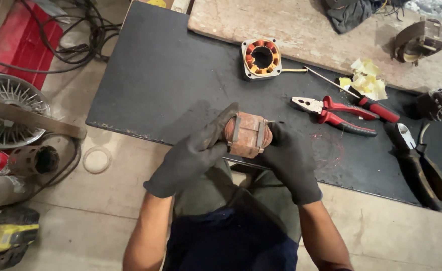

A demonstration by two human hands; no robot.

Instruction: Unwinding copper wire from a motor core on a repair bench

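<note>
Copper-wound stator core (247,134) — held above the near edge of the black mat (171,85), between both gloved hands. Long axis runs left-right. Left hand (193,153) clasps its left end, right hand (288,158) its right end — both touching, equally near. Red-handled pliers (334,114) lie to the right.

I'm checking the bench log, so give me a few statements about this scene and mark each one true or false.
1. Both gloved hands, left hand and right hand, grip the rusty motor stator. True.
2. The red-handled pliers lie on the floor. False: they lie on the black mat.
3. A second stator with orange windings sits on the mat. True.
4. The screwdriver is in the right hand. False: it lies beside the pliers.
</note>
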